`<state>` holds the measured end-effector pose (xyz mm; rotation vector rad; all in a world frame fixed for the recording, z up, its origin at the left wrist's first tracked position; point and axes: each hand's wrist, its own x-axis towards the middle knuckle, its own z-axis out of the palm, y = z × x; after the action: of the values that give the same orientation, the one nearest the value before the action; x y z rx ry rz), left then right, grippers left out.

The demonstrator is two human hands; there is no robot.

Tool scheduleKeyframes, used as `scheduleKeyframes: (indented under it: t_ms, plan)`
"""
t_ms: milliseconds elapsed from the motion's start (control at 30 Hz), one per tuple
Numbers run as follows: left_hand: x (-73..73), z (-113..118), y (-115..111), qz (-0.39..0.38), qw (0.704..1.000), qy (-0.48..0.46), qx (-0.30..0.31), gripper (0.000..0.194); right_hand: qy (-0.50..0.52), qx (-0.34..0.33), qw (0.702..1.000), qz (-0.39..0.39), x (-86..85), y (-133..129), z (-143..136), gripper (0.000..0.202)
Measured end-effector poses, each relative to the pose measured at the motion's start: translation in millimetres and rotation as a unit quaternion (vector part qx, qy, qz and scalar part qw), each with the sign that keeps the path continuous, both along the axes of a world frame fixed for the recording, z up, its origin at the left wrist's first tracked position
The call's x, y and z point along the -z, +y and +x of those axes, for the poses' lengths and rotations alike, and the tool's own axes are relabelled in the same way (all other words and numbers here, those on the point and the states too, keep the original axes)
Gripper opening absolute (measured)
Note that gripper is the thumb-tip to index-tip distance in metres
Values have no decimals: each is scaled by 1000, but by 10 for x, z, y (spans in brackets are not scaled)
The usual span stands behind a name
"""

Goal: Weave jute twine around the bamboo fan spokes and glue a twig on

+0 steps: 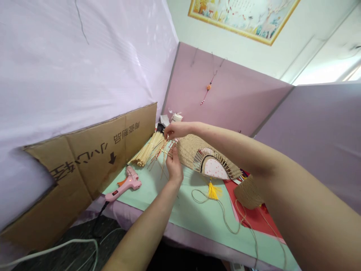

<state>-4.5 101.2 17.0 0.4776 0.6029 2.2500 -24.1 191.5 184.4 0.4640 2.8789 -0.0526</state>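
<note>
My left hand [174,165] is raised at the far side of the table, its fingers closed around a few thin wooden sticks [167,151]. Just above it, my right hand [178,130] reaches across with thumb and fingertips pinched together over the same sticks; what lies in that pinch is too small to make out. Left of both hands lies a thick bundle of pale sticks [148,148], with darker loose ones around its right end. Close on the right is a twine-covered fan-shaped piece [187,150] with a dotted white half-round panel [216,168] and a yellow tassel [214,191].
A pink glue gun [124,188] rests near the table's left edge, its cord hanging down. Cardboard [93,150] stands along the left side. A twine roll [248,192] sits on red sheets [270,224], with loose twine [225,220] trailing forward over the green mat [191,210].
</note>
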Motion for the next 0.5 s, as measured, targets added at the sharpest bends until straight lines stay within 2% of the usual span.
scheduleKeyframes:
  t_ms: [200,333,500]
  plan:
    - [19,-7,7,-23,999,22,-3,41,72,-57,996,20,3,2,145,15]
    - [34,-11,13,-50,997,44,-28,42,77,-38,996,10,29,27,282,17]
    - [50,-19,27,-52,996,60,-28,42,63,-67,993,72,80,41,366,20]
